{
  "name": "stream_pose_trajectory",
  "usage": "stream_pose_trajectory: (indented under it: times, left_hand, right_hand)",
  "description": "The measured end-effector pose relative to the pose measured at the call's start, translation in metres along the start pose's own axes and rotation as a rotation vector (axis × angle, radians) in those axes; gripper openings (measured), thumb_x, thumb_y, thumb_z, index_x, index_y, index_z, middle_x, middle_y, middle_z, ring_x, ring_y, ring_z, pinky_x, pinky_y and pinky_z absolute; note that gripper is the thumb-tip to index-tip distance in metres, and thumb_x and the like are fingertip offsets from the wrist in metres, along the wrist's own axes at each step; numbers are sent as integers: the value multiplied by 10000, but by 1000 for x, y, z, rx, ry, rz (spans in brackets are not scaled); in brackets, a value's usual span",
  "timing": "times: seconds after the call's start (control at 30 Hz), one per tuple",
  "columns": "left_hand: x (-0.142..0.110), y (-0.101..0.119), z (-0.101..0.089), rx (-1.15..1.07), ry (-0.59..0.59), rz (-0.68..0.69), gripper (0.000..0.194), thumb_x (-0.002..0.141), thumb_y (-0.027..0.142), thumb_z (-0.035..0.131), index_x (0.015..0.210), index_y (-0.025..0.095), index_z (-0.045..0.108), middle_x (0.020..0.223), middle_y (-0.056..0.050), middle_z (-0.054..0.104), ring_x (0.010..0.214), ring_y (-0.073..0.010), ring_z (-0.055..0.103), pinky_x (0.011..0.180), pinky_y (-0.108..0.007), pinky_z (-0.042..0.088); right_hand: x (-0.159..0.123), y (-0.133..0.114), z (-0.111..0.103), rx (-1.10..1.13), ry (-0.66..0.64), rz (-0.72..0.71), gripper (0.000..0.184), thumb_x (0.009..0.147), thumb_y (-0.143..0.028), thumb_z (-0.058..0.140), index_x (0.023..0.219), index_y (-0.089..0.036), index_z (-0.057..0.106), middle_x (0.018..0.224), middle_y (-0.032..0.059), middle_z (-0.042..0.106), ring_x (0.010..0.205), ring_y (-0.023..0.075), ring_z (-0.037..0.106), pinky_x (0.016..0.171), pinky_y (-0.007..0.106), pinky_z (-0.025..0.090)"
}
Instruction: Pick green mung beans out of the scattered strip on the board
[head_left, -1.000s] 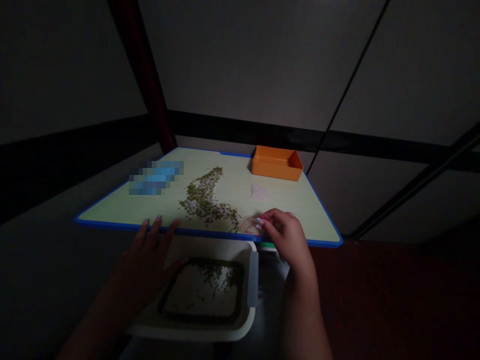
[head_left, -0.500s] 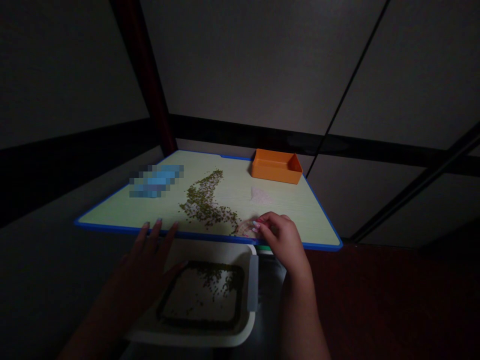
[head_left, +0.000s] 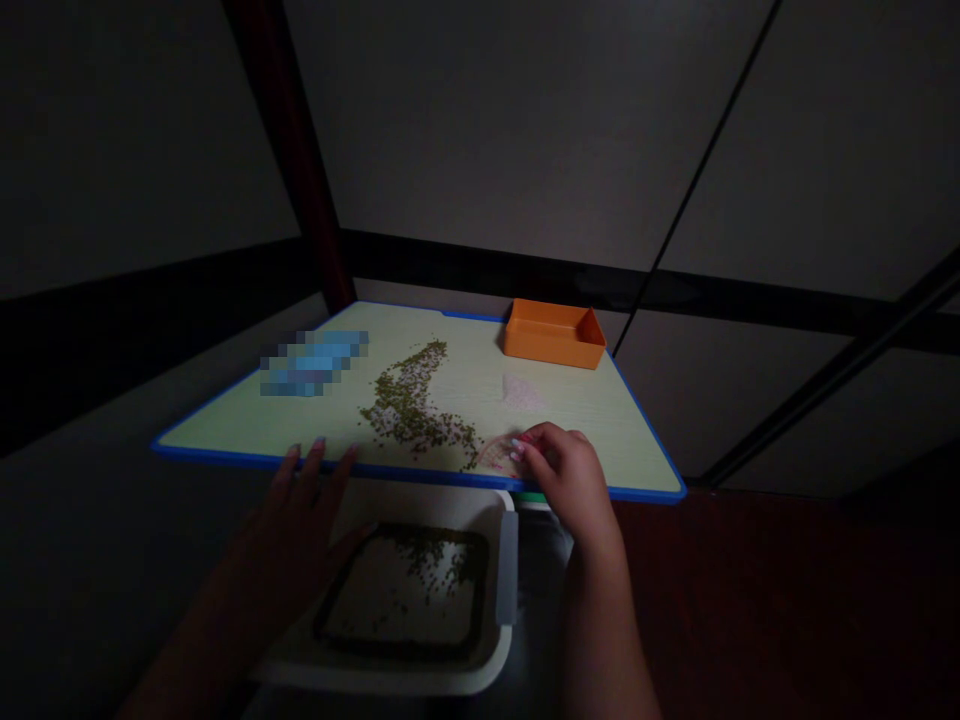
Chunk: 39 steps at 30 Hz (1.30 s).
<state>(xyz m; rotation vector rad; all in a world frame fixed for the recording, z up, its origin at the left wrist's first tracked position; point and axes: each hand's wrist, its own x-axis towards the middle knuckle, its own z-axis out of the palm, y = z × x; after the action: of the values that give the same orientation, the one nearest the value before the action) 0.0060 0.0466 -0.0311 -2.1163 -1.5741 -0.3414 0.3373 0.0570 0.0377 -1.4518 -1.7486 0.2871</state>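
My right hand (head_left: 570, 478) grips a clear curved plastic piece (head_left: 495, 457), probably a protractor, at the near edge of a pale green board (head_left: 585, 430) with a blue rim. That piece touches the lower end of a long scattered strip of small green beans (head_left: 405, 410). My left hand (head_left: 300, 530) is spread, holding nothing, with its fingertips on the board's near rim. Below that hand sits a white tray (head_left: 420, 505) with a dark-edged inner square, and green beans (head_left: 431, 560) lie inside it.
An orange rectangular box (head_left: 555, 335) stands at the board's far edge. A pale translucent triangular piece (head_left: 521, 392) lies on the board, and a pixelated blue patch (head_left: 315, 362) covers part of its left side. Dark floor surrounds the board.
The view has drifted slightly, with the board lower in the frame. My right hand and the clear piece have shifted only slightly. My left hand stays at the rim.
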Motion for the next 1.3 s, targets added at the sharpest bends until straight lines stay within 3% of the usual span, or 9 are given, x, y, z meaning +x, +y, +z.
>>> stream_pose_trajectory:
  times: [0.97,1.3]
  left_hand:
    - [3,0,-3,-39,-15,-10,762,889,614,373,1502,162,378,1581,-270,394,1511,-445,284,1015,-589,508]
    - [1,3,-7,-16,-20,0,743,918,590,318,1526,163,325,1593,-279,362,1516,-447,270,987,-599,525]
  right_hand:
    - [0,-5,-1,32,-11,-52,80,895,-205,642,848,-211,706,776,19,734,755,194,640,776,307,417]
    - [1,-5,2,2,-23,-35,79,899,-203,638,861,-217,706,782,19,742,745,189,636,782,310,415]
